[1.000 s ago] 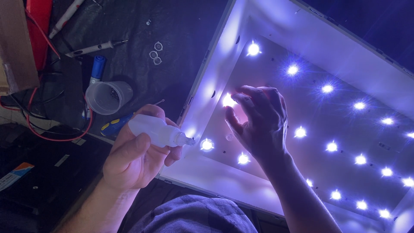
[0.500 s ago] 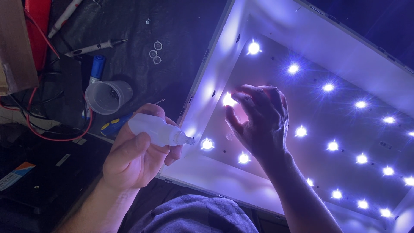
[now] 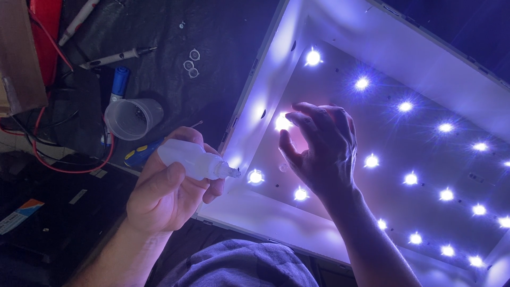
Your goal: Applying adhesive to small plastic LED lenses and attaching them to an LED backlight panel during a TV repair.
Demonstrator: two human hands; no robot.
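Observation:
My left hand (image 3: 167, 188) grips a small white squeeze bottle (image 3: 194, 159), its nozzle pointing right toward the lower left corner of a lit white backlight panel (image 3: 329, 32). My right hand (image 3: 321, 146) hovers over the panel with its fingers curled around one bright light point (image 3: 281, 122); whether the fingertips pinch something there is hidden by glare. Rows of several glowing light points (image 3: 406, 106) run across the panel. One more light point (image 3: 255, 177) glows just right of the bottle's tip.
On the dark bench to the left stand a translucent plastic cup (image 3: 133, 118), a blue marker (image 3: 119, 84), a pen-like tool (image 3: 114, 58), small clear lens rings (image 3: 191, 64), a yellow-and-blue tool handle (image 3: 139, 153) and red wire (image 3: 48, 154). My grey shirt (image 3: 239, 266) fills the bottom edge.

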